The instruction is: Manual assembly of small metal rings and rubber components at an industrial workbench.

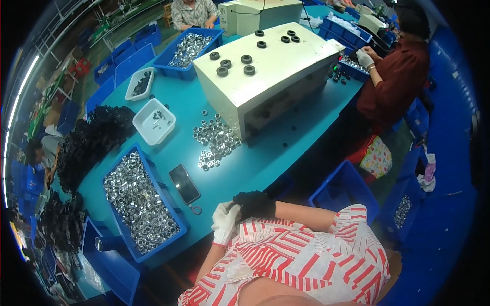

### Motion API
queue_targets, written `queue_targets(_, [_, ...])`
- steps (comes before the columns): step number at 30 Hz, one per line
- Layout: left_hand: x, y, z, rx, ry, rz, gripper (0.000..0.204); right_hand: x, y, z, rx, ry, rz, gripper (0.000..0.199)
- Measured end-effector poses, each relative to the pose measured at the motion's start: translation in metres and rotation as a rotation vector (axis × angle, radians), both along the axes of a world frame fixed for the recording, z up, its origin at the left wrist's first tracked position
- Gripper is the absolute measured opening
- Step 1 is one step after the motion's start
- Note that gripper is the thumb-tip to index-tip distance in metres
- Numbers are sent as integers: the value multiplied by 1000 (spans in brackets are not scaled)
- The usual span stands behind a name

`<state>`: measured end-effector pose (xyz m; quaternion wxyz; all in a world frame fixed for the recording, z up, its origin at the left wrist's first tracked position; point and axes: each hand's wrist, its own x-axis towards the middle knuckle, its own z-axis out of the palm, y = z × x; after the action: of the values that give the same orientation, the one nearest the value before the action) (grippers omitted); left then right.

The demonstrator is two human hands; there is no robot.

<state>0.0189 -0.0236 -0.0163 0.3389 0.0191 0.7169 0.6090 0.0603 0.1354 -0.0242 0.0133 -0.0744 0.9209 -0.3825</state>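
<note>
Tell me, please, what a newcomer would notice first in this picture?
Probably the big cream machine box in the middle of the teal table, with black rings on top. Next, the blue bin of shiny metal rings on the left and the loose pile of rings beside the machine. At the table's near edge, the left hand in a white glove touches the right hand in a black glove.
</note>
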Motion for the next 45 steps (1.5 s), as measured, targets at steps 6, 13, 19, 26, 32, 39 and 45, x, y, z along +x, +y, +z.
queue_targets(6, [10, 0, -8, 311, -111, 314, 26, -6, -10, 16, -65, 21, -29, 27])
queue_targets(13, [-6, -1, -10, 464, -201, 267, 36, -14, -6, -15, -215, 128, -67, 32])
queue_targets(19, [-29, -3, -4, 400, -85, 181, 39, -25, 13, 20, -385, -97, -154, 29])
queue_targets(26, [-23, -1, 5, 424, -262, 168, 35, -18, 6, 0, -491, -106, -150, 34])
queue_targets(32, [-12, -5, -3, 420, -262, 181, 34, -12, 6, -9, -232, -43, -17, 40])
queue_targets(39, [-6, 2, 4, 111, -24, 154, 32, -7, -1, 12, 38, -55, 17, 29])
queue_targets(45, [0, 3, 2, 87, -146, 112, 29, 4, -1, -8, 65, -65, -10, 29])
